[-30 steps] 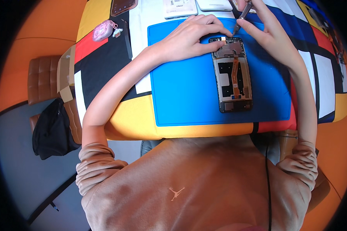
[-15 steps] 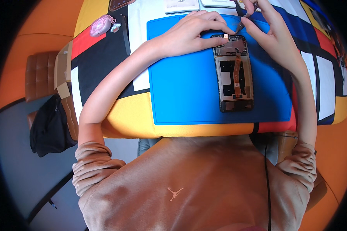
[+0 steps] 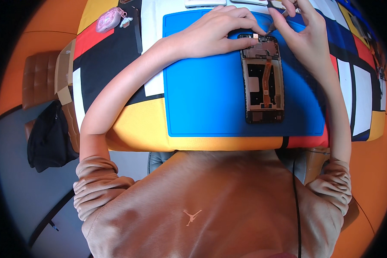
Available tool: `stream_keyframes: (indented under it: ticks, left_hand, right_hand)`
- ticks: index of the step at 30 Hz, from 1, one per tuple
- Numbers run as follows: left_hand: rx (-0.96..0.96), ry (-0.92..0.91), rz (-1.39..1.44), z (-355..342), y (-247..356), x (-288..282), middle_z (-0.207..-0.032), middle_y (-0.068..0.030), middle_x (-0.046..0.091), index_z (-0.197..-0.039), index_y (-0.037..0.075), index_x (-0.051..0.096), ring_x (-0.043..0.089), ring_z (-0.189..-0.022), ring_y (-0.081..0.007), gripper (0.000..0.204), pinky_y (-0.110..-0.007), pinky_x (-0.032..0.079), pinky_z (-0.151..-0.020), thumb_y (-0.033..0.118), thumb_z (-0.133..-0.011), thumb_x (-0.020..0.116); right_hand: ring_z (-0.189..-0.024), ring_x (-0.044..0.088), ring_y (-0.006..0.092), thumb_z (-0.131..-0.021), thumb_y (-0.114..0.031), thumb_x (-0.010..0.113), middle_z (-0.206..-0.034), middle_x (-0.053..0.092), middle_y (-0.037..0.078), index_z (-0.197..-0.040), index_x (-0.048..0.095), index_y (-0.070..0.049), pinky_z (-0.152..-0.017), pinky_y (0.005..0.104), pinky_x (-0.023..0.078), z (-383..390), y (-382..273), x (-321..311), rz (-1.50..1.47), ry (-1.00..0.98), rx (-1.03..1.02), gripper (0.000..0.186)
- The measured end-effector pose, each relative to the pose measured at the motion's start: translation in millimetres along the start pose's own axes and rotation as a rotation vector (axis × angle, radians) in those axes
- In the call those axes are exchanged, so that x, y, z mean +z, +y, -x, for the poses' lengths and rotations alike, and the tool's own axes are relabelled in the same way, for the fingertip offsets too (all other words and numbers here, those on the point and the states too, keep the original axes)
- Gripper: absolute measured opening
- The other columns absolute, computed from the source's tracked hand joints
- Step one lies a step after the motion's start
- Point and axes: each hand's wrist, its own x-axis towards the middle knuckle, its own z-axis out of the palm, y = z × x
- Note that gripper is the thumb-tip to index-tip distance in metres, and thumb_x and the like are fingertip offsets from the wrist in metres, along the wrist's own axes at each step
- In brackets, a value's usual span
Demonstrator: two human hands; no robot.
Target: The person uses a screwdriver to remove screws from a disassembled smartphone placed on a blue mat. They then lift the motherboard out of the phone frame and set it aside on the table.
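Note:
An opened phone (image 3: 257, 98) lies lengthwise on a blue mat (image 3: 206, 101), its inner frame, board and an orange ribbon cable (image 3: 267, 81) exposed. My left hand (image 3: 217, 32) reaches over from the left; its thumb and index finger close on the phone's top left corner by a small pale tab. A slim dark pointed tool (image 3: 272, 27) is pinched in my right hand (image 3: 307, 36), tip down at the phone's top edge close to my left index finger. Whether the tip touches the phone, I cannot tell.
A pink earbud case (image 3: 109, 19) with a charm sits at the far left on the colour-block tablecloth (image 3: 105, 64). White devices (image 3: 205, 3) lie beyond the mat. Left of the table are a brown chair (image 3: 41, 77), a cardboard box (image 3: 64, 73) and a black cloth item (image 3: 50, 137).
The whole view has shifted slightly. My right hand and the tool have moved a little nearer and sit lower against the phone's top edge. My left hand keeps its place on the corner.

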Motion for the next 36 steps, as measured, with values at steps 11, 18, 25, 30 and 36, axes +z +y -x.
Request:
stream_keyframes:
  ticks: [11, 18, 25, 30, 36]
  left_hand:
    - [-0.221, 0.02, 0.215, -3.0, -3.8, -2.1, -0.096, -0.0113, 0.068, -0.113, 0.005, 0.067, 0.066, -0.092, -0.0267, 0.021, -0.036, 0.052, -0.085, 0.015, -0.095, 0.066]
    - [-0.002, 0.194, 0.088, 3.9, -2.2, 4.6, -0.092, -0.0151, 0.072, -0.1, 0.002, 0.075, 0.069, -0.091, -0.0302, 0.02, -0.039, 0.055, -0.084, 0.002, -0.087, 0.061]
    - [0.034, 0.185, 0.054, 2.0, -5.2, 4.7, -0.094, -0.0144, 0.071, -0.097, 0.001, 0.075, 0.069, -0.091, -0.032, 0.019, -0.04, 0.055, -0.084, 0.001, -0.085, 0.062]
    - [0.027, 0.188, 0.012, 5.6, -0.2, 2.7, -0.094, -0.0143, 0.07, -0.096, 0.0, 0.075, 0.069, -0.091, -0.0322, 0.016, -0.04, 0.055, -0.084, 0.001, -0.086, 0.062]
    - [0.022, 0.169, 0.043, 3.2, -1.5, 2.7, -0.093, -0.0147, 0.07, -0.095, 0.0, 0.074, 0.069, -0.091, -0.0319, 0.015, -0.04, 0.055, -0.084, 0.0, -0.086, 0.062]
  right_hand:
    - [-0.089, 0.061, 0.0136, -0.085, 0.012, 0.062, -0.101, 0.068, 0.013, -0.084, 0.037, -0.008, -0.082, 0.0273, 0.05, 2.4, -0.2, 2.0, 0.021, 0.042, -0.019, 0.032]
    - [-0.095, 0.062, 0.0153, -0.085, 0.011, 0.063, -0.105, 0.067, 0.015, -0.085, 0.036, -0.008, -0.087, 0.0293, 0.05, 7.6, 6.3, -7.3, 0.142, -0.048, -0.092, 0.033]
    - [-0.104, 0.062, 0.0189, -0.084, 0.01, 0.063, -0.109, 0.067, 0.016, -0.086, 0.037, -0.008, -0.096, 0.0327, 0.047, 10.8, 8.3, -5.4, 0.101, 0.027, 0.044, 0.031]
    - [-0.104, 0.063, 0.0206, -0.084, 0.009, 0.064, -0.114, 0.068, 0.018, -0.087, 0.039, -0.007, -0.096, 0.0333, 0.048, 5.2, 0.6, -0.2, 0.243, 0.022, -0.091, 0.03]
    - [-0.107, 0.062, 0.0222, -0.083, 0.008, 0.061, -0.118, 0.067, 0.02, -0.09, 0.04, -0.007, -0.098, 0.0349, 0.046, 0.9, -22.3, -5.5, 0.234, -0.102, -0.05, 0.027]
